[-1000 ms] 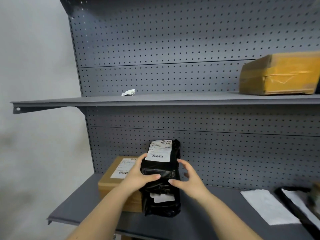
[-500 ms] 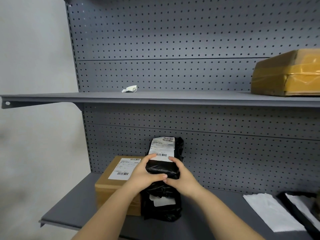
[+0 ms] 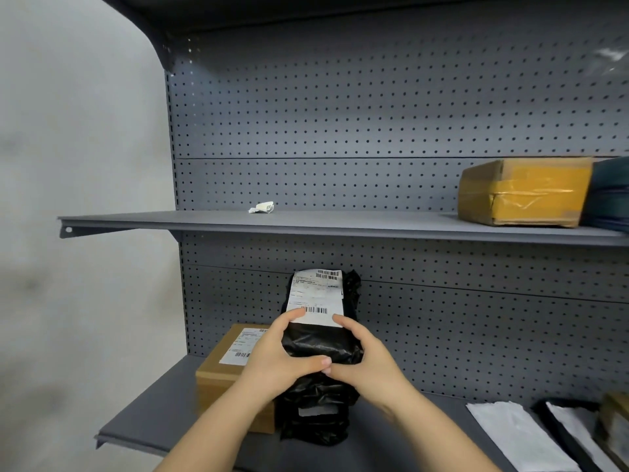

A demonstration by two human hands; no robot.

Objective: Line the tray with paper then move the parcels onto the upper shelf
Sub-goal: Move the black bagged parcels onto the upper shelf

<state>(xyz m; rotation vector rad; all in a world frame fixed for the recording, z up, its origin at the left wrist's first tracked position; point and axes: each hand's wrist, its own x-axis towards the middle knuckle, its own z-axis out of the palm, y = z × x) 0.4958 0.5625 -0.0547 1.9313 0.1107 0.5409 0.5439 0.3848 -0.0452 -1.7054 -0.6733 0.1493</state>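
A black plastic mailer parcel (image 3: 321, 349) stands upright on the lower shelf (image 3: 163, 417), crinkled and glossy, with a white shipping label (image 3: 316, 296) bearing barcodes across its upper front. The left hand (image 3: 275, 359) and right hand (image 3: 366, 364) clasp it from either side at mid-height, thumbs meeting on its front. Touching its left side sits a brown cardboard box (image 3: 221, 379) with its own label. On the upper shelf (image 3: 340, 223) rests a tape-wrapped cardboard parcel (image 3: 524, 192) at right.
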